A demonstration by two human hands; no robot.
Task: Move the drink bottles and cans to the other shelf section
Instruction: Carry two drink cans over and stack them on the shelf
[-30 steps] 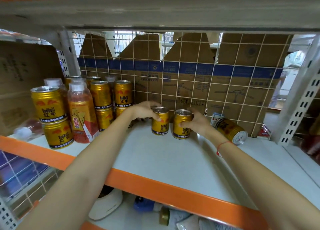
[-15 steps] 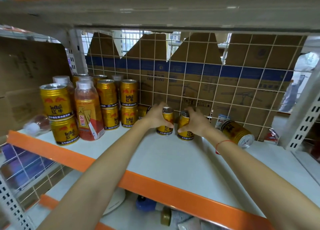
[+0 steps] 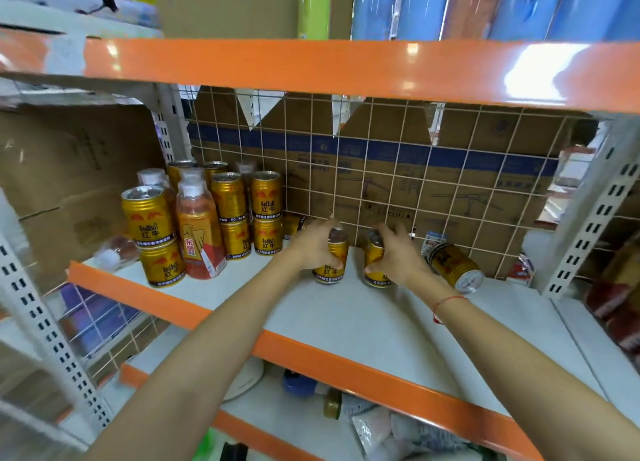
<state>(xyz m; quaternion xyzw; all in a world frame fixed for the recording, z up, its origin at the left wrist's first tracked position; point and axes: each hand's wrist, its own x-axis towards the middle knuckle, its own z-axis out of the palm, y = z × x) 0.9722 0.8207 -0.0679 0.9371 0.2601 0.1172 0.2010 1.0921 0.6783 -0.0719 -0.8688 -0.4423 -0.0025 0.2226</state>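
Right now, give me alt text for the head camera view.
Two hands each grip an upright gold can on a white shelf: left hand on the left can, right hand on the right can. Stacked cans stand left; another can lies right.

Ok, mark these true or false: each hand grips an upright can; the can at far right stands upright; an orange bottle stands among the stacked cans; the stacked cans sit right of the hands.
1. Each hand grips an upright can. True: left hand on left can, right hand on right can.
2. The far-right can stands upright. False: it lies on its side.
3. An orange bottle stands among the stacked cans. True.
4. The stacked cans sit right of the hands. False: left.
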